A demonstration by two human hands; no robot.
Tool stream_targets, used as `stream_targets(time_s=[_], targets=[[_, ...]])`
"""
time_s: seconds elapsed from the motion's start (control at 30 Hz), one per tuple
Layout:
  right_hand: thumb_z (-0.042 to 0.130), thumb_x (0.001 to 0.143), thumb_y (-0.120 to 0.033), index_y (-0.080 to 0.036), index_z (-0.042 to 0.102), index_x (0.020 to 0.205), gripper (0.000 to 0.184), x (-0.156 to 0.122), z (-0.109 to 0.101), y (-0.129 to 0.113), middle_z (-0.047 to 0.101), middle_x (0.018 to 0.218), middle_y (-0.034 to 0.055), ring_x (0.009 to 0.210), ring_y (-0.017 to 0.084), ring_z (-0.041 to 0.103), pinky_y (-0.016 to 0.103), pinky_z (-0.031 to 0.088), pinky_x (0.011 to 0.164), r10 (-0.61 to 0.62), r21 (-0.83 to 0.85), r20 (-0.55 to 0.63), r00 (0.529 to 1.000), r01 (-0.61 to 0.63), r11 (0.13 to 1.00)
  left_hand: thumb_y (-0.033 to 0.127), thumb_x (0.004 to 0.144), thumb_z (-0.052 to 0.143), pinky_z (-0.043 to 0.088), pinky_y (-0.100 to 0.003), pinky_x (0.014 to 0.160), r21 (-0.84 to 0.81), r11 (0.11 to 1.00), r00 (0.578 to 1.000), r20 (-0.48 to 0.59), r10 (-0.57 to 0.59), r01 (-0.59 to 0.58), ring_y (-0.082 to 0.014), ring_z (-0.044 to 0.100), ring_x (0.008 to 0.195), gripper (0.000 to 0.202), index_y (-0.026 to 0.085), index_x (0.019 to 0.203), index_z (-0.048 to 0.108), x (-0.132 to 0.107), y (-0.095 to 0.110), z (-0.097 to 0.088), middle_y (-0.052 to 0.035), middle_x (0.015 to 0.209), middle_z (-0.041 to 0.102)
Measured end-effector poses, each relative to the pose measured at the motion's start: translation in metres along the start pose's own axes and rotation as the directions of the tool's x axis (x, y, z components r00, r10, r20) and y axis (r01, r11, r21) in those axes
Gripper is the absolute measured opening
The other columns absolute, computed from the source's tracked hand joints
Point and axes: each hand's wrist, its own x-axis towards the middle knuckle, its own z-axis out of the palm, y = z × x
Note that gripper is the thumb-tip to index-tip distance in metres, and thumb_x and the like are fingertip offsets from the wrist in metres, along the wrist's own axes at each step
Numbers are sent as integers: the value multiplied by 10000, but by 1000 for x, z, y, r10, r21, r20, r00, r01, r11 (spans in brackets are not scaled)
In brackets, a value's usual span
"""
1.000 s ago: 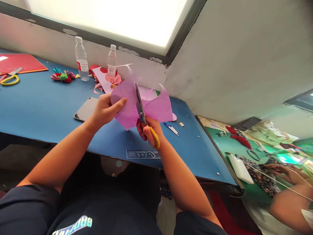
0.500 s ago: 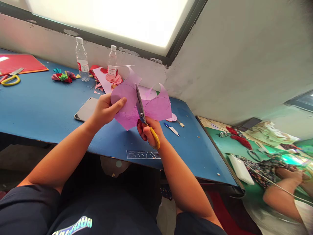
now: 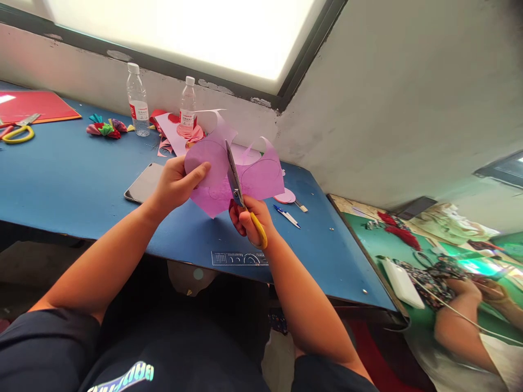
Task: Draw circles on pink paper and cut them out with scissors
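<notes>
A sheet of purple paper [image 3: 261, 177] with drawn circles is held up over the blue table [image 3: 73, 179]. My left hand [image 3: 175, 182] pinches its left part, thumb on the near face. My right hand [image 3: 247, 218] grips yellow-handled scissors [image 3: 236, 182], fingers through the loops. The blades point up and away and run through the middle of the sheet, between two circle outlines.
Two water bottles [image 3: 137, 100] stand at the wall with pink paper scraps [image 3: 171, 130] and a paper flower [image 3: 104, 129]. A phone [image 3: 143, 182], a pen [image 3: 286, 214], a clear ruler [image 3: 239, 257] and second scissors [image 3: 16, 132] lie on the table. Another person's arm [image 3: 461, 316] works at the green table on the right.
The right part of the purple sheet has shifted slightly left and up. My hands and scissors barely moved. The other person's arm at the right has moved.
</notes>
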Motion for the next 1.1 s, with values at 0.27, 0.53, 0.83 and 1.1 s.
stream_targets(time_s=[0.27, 0.53, 0.83, 1.1], targets=[[754, 1023, -1150, -297, 559, 856, 890, 1, -1, -5, 581, 645, -25, 528, 165, 508, 322, 345, 474, 0, -23, 8, 1000, 1, 1000, 729, 954, 998, 246, -270, 532, 0, 1000, 999, -47, -17, 17, -123, 337, 619, 751, 247, 659, 504, -1, -3, 1, 30, 655, 418], [727, 1020, -1164, -296, 567, 875, 895, 0, -2, -5, 587, 699, -21, 539, 157, 484, 323, 364, 484, 11, 6, 44, 999, -11, 1000, 757, 989, 975, 244, -257, 520, 37, 999, 1000, -19, -5, 6, -125, 338, 635, 764, 243, 665, 510, 1, 1, 1, 25, 660, 412], [745, 1015, -1157, -285, 609, 941, 885, -1, -3, 4, 694, 857, 17, 582, 163, 561, 328, 430, 488, 31, 52, 67, 997, -34, 998, 607, 989, 985, 246, -254, 476, 27, 999, 994, 100, -41, 38, -98, 302, 562, 708, 249, 642, 483, -1, 5, 0, 47, 632, 377], [729, 1012, -1168, -289, 601, 909, 894, -1, -3, 3, 686, 828, 14, 596, 171, 541, 332, 440, 504, 29, 32, 52, 998, -31, 999, 539, 980, 943, 234, -257, 472, 48, 999, 993, 113, -18, 13, -93, 309, 545, 649, 252, 631, 478, -1, 3, -1, 51, 614, 385]])
